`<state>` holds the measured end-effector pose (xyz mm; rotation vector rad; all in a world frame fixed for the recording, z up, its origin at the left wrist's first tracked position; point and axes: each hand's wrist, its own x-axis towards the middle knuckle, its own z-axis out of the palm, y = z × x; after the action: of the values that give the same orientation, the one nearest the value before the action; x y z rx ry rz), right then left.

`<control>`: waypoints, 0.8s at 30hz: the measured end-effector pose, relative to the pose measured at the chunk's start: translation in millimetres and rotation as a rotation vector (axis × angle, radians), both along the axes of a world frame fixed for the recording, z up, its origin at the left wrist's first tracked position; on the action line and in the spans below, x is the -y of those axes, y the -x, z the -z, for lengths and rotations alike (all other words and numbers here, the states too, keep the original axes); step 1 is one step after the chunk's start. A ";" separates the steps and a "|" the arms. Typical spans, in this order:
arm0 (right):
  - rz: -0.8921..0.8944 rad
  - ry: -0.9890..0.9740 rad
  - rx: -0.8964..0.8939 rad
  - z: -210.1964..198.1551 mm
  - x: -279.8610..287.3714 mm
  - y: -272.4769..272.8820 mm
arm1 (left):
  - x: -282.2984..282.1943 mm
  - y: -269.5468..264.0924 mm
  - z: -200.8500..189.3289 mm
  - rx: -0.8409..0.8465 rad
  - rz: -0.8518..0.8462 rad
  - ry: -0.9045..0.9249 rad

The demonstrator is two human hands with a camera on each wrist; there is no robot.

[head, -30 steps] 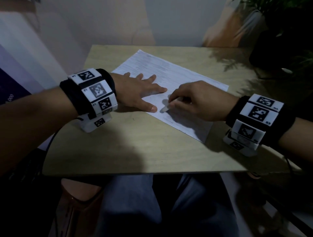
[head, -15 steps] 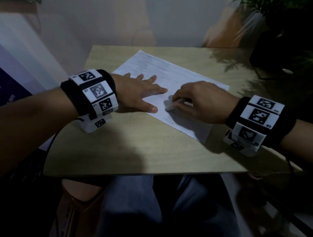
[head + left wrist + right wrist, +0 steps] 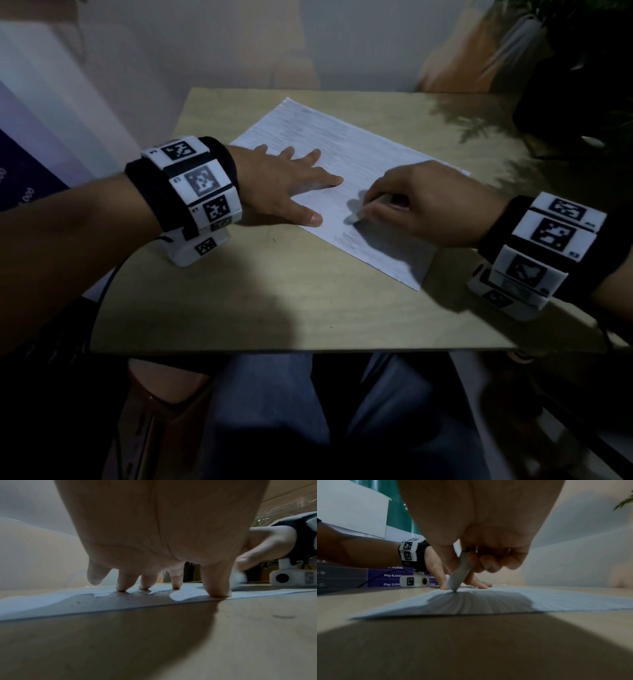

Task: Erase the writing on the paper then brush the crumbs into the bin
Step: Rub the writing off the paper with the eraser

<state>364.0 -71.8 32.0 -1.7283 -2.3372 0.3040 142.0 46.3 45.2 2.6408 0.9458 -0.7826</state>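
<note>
A white lined sheet of paper (image 3: 346, 150) lies at an angle on the light wooden table (image 3: 274, 301). My left hand (image 3: 291, 192) lies flat with spread fingers on the sheet's near-left part, its fingertips (image 3: 217, 593) pressing the paper (image 3: 51, 605) down. My right hand (image 3: 421, 202) pinches a white eraser (image 3: 354, 216) and holds its tip on the sheet just right of my left thumb. In the right wrist view the eraser (image 3: 459, 573) stands slanted with its corner on the paper (image 3: 556, 600). Dark crumbs (image 3: 126, 596) speckle the sheet near my left fingers. No bin shows.
A dark potted plant (image 3: 579, 61) stands at the table's far right corner. A purple price board (image 3: 392, 576) stands left of the table. My knees in grey trousers (image 3: 274, 411) sit under the near table edge.
My right hand slid the eraser back and forth a short way over the same spot beside my left thumb. My left hand has stayed pressed on the paper.
</note>
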 end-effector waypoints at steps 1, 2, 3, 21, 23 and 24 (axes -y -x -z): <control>0.025 -0.052 0.054 0.3 -1.4 -1.7 | 0.3 -0.4 -0.1 -0.002 0.001 0.000; 0.030 -0.082 0.088 0.2 -1.7 -2.5 | 0.2 -0.5 0.0 -0.003 0.002 0.000; 0.006 -0.090 0.096 0.4 -1.0 -2.1 | 0.4 -0.4 -0.2 -0.002 0.003 0.000; 0.030 -0.012 0.043 -2.9 -0.5 -0.5 | 1.3 -0.6 -1.3 -0.015 -0.032 -0.020; -0.007 -0.013 0.030 -3.0 1.7 1.7 | 0.4 -0.7 -0.5 -0.019 -0.030 -0.034; -0.040 0.020 -0.016 -3.1 3.4 4.1 | 0.1 -0.7 0.6 -0.019 -0.026 -0.042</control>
<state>359.9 -75.2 35.1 -1.6831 -2.3683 0.3471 142.6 46.2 44.6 2.6555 1.0097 -0.7918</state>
